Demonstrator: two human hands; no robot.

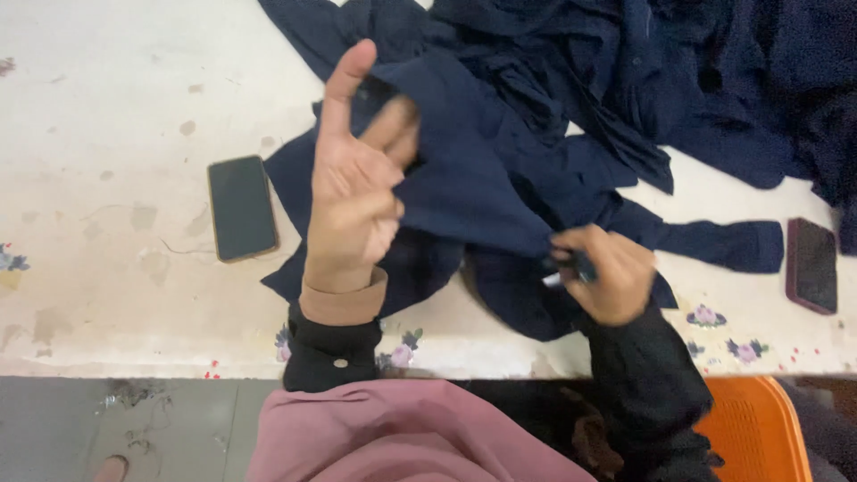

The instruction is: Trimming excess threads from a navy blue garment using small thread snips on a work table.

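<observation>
A dark navy garment (482,170) lies bunched on a white table (107,107). My left hand (357,187) is raised above it, palm up, index finger pointing away. Its thumb and curled fingers pinch a fold of the navy cloth. My right hand (607,272) is closed on the cloth's lower edge and also grips a small dark tool with a pale tip; what kind of tool I cannot tell. Both forearms wear black sleeves, the left with a tan cuff underneath.
A black phone (242,207) lies flat left of my left hand. A dark red phone (811,265) sits near the right edge. More navy cloth (732,80) is heaped at the back right. An orange plastic seat (759,428) is below the table edge.
</observation>
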